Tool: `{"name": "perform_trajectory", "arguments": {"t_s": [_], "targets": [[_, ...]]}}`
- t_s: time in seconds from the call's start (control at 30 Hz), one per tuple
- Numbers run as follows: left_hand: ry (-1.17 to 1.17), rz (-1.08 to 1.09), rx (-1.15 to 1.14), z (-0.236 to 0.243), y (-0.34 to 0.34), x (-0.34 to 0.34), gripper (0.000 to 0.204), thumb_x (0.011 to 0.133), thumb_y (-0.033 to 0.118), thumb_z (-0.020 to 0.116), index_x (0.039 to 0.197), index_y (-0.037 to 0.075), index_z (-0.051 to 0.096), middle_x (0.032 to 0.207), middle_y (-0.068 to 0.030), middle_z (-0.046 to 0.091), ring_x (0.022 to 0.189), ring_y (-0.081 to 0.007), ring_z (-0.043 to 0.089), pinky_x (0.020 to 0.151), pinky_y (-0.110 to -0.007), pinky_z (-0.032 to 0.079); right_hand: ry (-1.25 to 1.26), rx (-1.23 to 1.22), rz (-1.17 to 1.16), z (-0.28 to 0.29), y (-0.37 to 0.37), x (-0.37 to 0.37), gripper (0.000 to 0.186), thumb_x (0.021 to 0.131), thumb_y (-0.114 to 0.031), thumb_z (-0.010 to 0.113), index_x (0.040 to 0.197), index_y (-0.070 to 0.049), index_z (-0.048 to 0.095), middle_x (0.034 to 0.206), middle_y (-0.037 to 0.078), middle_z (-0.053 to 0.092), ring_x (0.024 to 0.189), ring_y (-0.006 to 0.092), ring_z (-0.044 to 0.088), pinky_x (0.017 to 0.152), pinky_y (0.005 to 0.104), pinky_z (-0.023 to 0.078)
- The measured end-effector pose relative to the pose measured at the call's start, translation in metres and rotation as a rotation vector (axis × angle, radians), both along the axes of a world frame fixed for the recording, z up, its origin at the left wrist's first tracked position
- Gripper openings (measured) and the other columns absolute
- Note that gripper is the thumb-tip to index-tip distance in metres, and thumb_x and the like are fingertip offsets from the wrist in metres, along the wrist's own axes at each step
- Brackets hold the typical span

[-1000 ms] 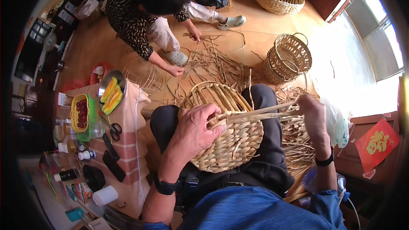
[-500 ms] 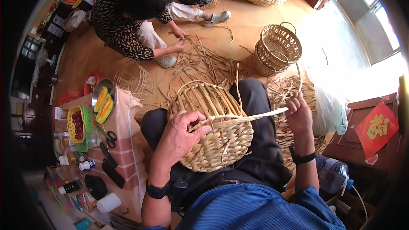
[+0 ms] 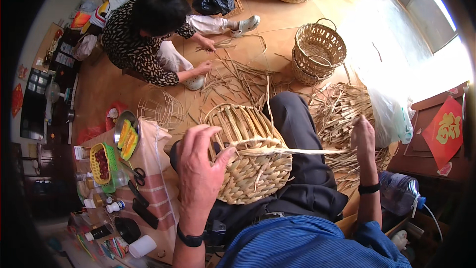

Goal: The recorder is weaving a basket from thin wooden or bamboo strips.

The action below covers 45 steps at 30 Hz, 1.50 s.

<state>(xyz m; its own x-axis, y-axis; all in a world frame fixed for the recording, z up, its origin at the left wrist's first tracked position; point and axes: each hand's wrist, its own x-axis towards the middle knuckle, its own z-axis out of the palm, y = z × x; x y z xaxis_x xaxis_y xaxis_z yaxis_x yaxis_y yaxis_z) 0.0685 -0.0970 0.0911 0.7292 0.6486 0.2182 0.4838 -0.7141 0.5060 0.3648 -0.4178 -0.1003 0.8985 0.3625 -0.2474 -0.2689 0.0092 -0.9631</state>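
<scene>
Left hand (image 3: 200,168) steadies basket (image 3: 250,156) (half-woven); right hand (image 3: 363,136) pulls strip (image 3: 302,151).

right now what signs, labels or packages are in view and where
Red diamond paper sign with a gold character: on the wooden furniture at far right.
Small red hanging: on the wall at far left.
Colourful flat packets: low table edge, bottom left.
White plastic bag: right of the loose straw.
</scene>
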Motion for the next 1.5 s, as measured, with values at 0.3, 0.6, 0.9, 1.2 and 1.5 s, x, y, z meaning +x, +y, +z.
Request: {"name": "perform_trajectory", "arguments": {"t_s": [0.3, 0.6, 0.9, 1.2, 1.5], "targets": [[0.069, -0.211, -0.252, -0.029, 0.013, 0.024, 0.045, 0.088, 0.009, 0.084, 0.130, 0.004, 0.069, 0.111, -0.0125, 0.069, 0.108, -0.0305, 0.068, 0.098, -0.041, 0.054, -0.250, -0.209, 0.899, 0.132, 0.102, -0.122, 0.035, 0.116, -0.028, 0.060, 0.097, 0.000, 0.065, 0.070, 0.015, 0.058, 0.061, 0.0273, 0.058, 0.064, 0.0415, 0.052], [-0.049, -0.326, -0.553, -0.038, 0.035, 0.012, 0.046, 0.086, 0.006, 0.082, 0.131, 0.008, 0.072, 0.107, -0.0029, 0.062, 0.100, -0.0176, 0.062, 0.091, -0.032, 0.050, 0.043, -0.240, 1.132, 0.141, 0.092, -0.149, 0.048, 0.119, -0.035, 0.052, 0.084, -0.002, 0.059, 0.064, 0.004, 0.053, 0.061, 0.0143, 0.051, 0.061, 0.0374, 0.047], [-0.053, -0.347, -0.486, -0.040, 0.029, 0.018, 0.040, 0.084, 0.005, 0.079, 0.124, 0.006, 0.076, 0.097, -0.0042, 0.064, 0.089, -0.0194, 0.061, 0.083, -0.033, 0.051, 0.280, -0.138, 0.967, 0.152, 0.107, -0.166, 0.051, 0.119, -0.035, 0.049, 0.081, -0.003, 0.059, 0.062, -0.002, 0.052, 0.057, 0.0079, 0.048, 0.054, 0.0300, 0.041], [0.043, -0.388, -0.268, -0.019, 0.020, 0.023, 0.034, 0.089, 0.006, 0.079, 0.123, 0.003, 0.078, 0.097, -0.0141, 0.072, 0.096, -0.0316, 0.071, 0.090, -0.042, 0.057, -0.301, -0.209, 0.865, 0.127, 0.154, -0.180, 0.041, 0.112, -0.028, 0.060, 0.083, -0.001, 0.070, 0.064, 0.019, 0.064, 0.057, 0.0372, 0.066, 0.060, 0.0481, 0.053], [0.152, -0.321, -0.393, -0.024, 0.019, 0.025, 0.047, 0.088, 0.002, 0.079, 0.134, 0.005, 0.071, 0.100, -0.0112, 0.065, 0.094, -0.0280, 0.067, 0.090, -0.040, 0.055, -0.674, -0.280, 0.794, 0.137, 0.173, -0.119, 0.026, 0.104, -0.029, 0.074, 0.097, -0.004, 0.074, 0.074, 0.020, 0.071, 0.070, 0.0436, 0.072, 0.065, 0.0507, 0.056]]}}
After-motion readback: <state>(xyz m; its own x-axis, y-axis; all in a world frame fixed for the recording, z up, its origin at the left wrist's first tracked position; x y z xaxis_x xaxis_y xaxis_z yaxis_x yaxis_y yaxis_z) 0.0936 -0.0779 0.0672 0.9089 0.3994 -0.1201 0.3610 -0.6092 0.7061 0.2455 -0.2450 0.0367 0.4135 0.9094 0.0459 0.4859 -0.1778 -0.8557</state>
